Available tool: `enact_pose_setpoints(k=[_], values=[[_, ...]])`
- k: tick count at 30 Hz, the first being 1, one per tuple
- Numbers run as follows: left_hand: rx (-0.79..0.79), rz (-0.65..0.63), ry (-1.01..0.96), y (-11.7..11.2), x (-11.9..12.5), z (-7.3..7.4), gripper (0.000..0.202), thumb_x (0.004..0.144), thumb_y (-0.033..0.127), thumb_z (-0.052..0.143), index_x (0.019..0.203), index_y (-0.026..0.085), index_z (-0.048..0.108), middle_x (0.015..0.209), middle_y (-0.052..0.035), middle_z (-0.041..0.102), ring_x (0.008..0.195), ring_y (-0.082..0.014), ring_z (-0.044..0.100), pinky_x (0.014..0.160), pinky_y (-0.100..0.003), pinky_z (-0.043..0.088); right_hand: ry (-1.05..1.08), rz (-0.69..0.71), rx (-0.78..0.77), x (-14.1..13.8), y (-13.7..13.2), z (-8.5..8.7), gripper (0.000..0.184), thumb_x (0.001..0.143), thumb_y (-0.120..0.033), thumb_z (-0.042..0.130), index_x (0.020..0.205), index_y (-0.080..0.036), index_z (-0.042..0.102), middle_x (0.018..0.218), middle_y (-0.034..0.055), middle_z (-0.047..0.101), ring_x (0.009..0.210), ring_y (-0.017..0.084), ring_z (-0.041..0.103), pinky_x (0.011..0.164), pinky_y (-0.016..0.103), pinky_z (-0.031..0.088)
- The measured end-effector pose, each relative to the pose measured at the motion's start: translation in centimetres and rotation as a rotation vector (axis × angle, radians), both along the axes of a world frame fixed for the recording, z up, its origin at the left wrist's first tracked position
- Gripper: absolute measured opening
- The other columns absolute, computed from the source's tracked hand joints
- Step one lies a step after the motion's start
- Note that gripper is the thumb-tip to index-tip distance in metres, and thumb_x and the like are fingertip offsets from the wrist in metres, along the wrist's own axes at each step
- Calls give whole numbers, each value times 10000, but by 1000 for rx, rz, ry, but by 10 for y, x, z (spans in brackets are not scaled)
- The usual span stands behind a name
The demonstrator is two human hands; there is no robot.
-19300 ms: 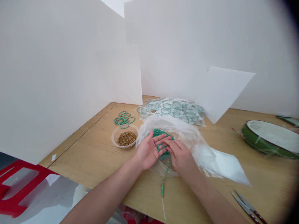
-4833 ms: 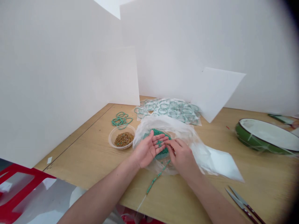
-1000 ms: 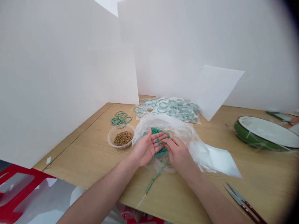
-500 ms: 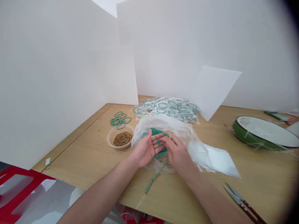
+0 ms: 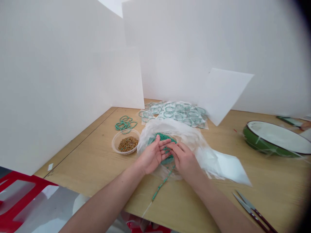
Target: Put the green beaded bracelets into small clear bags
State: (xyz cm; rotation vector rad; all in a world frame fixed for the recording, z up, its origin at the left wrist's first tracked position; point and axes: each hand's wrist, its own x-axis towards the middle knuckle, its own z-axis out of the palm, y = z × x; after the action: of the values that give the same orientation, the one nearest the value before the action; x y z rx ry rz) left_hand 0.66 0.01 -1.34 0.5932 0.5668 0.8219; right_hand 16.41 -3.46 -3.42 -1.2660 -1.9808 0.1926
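Green beads [image 5: 163, 137] under the fingers [image 5: 181, 151]

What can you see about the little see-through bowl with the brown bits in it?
It is a small, round, clear plastic tub with a smooth rim, sitting upright on the light wooden table. It is partly filled with tiny golden-brown grains, too small to identify. Green-blue bead loops lie just behind it. A clear plastic bag sits at its right side, almost touching. The person's left hand is near, not touching it.
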Motion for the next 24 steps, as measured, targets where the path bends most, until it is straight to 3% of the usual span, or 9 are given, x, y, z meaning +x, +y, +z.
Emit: enact_pose_setpoints(k=[10, 14, 17, 20, 24], values=[[131, 1, 152, -1, 2, -6, 502, 925, 551, 462, 1183, 151, 623, 1210, -133, 632, 1033, -197, 603, 982, -351, 430, -10, 4, -16, 0, 0, 1, 318, 930, -110, 392, 1123, -190, 632, 961, 97, 599, 914, 223, 584, 813, 371, 503], [430, 165, 360, 4, 3, -13, 433, 820, 510, 653, 1111, 189, 644, 1110, -84, 659, 1045, -201, 582, 964, -335, 417, 89, -8, 22, 0, 0, 6, 316, 952, -147, 392, 1151, -210, 629, 969, 86, 610, 901, 208, 600, 820, 359, 497], [624, 268, 454, 9, 3, -15, 347, 764, 465, 718, 933, 167, 667, 918, -52, 670, 890, -182, 597, 846, -306, 445, 174, -16, 35, 0, -1, 11, 274, 950, -179, 424, 1121, -201, 638, 1008, 85, 641, 930, 212, 609, 827, 351, 490], [599, 282, 470, 10, 3, -14, 293, 743, 429, 736, 821, 156, 662, 773, -22, 654, 743, -150, 583, 736, -276, 441, 211, -33, -8, -2, -2, 13, 241, 938, -202, 451, 1075, -191, 649, 956, 77, 653, 887, 216, 605, 790, 344, 484], [515, 281, 449, 7, 4, -10, 264, 709, 386, 767, 768, 145, 676, 718, -18, 658, 672, -131, 572, 695, -258, 429, 266, -60, -80, -3, -3, 13, 218, 920, -235, 487, 1068, -190, 641, 816, 43, 618, 763, 198, 586, 722, 324, 473]])
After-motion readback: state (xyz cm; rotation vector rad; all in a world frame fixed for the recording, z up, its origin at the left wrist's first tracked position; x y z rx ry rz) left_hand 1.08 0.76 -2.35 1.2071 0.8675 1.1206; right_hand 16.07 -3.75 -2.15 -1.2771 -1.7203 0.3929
